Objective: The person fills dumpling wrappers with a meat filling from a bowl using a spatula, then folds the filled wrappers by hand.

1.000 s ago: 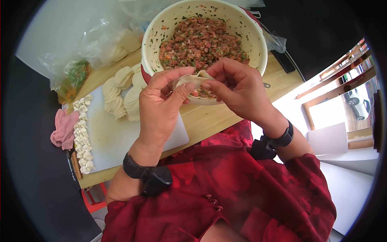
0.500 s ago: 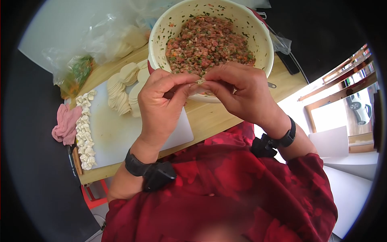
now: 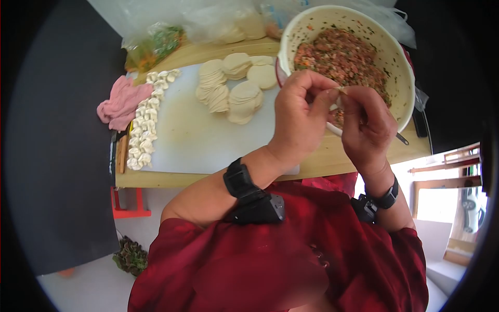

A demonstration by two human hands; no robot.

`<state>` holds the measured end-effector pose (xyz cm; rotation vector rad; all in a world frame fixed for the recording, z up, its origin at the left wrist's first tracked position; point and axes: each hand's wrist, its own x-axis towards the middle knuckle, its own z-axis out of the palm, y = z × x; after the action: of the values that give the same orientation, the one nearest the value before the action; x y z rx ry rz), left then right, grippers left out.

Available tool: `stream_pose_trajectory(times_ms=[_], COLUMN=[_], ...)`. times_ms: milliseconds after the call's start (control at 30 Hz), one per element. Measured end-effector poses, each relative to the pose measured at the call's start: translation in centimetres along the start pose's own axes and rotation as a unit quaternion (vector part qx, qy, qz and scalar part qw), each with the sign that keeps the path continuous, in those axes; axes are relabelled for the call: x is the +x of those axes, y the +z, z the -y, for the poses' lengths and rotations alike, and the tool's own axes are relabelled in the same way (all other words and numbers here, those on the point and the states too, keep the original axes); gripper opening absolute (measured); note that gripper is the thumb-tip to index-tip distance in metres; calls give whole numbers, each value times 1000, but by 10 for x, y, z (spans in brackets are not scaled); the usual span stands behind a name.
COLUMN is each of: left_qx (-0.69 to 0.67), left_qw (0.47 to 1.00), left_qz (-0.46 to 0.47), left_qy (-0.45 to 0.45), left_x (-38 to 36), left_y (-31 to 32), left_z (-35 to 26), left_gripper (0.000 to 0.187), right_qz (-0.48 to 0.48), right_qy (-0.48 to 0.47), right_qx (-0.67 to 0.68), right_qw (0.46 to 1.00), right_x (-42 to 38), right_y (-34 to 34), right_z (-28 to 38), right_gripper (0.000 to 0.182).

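My left hand (image 3: 300, 118) and my right hand (image 3: 370, 127) meet above the near side of a large cream bowl (image 3: 409, 83). Their thumbs and forefingers pinch a small pale dumpling (image 3: 336, 100), mostly covered by the fingers. Minced meat filling (image 3: 338, 54) with green and orange bits lies in the bowl. Left of the bowl, stacks of round dough wrappers (image 3: 245, 101) rest on a white cutting board (image 3: 189, 138). Finished dumplings (image 3: 144, 122) line the board's left edge.
A pink cloth (image 3: 123, 101) lies beyond the dumplings. Clear plastic bags, one with chopped vegetables (image 3: 163, 42), stand along the back of the wooden table (image 3: 208, 180). A metal handle end (image 3: 402, 139) pokes out by the bowl. A red stool (image 3: 136, 205) stands below.
The view has turned left, so the board and bowl sit further right in it. My hands still pinch the dumpling; the right hand is now more upright, its fingers closer to the left hand.
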<state>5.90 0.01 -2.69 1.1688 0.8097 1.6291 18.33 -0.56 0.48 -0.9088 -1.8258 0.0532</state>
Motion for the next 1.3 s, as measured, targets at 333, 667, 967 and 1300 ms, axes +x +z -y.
stream_pose_trajectory(times_ms=[333, 667, 967, 1300], left_qx=[98, 483, 542, 616], left_qw=[991, 864, 811, 759], left_qz=[81, -121, -219, -210], left_qy=[-37, -67, 21, 22], left_x=[5, 42, 61, 62], left_y=[-76, -272, -306, -315], left_z=[-38, -37, -3, -5], left_gripper=[6, 2, 4, 9], right_qz=[181, 143, 190, 232], right_qy=[241, 206, 76, 120], right_qx=[220, 18, -164, -151], right_qw=[928, 968, 965, 953], right_x=[0, -18, -5, -2], right_y=[-29, -75, -78, -78], right_z=[5, -36, -26, -29], right_gripper=[25, 9, 10, 12])
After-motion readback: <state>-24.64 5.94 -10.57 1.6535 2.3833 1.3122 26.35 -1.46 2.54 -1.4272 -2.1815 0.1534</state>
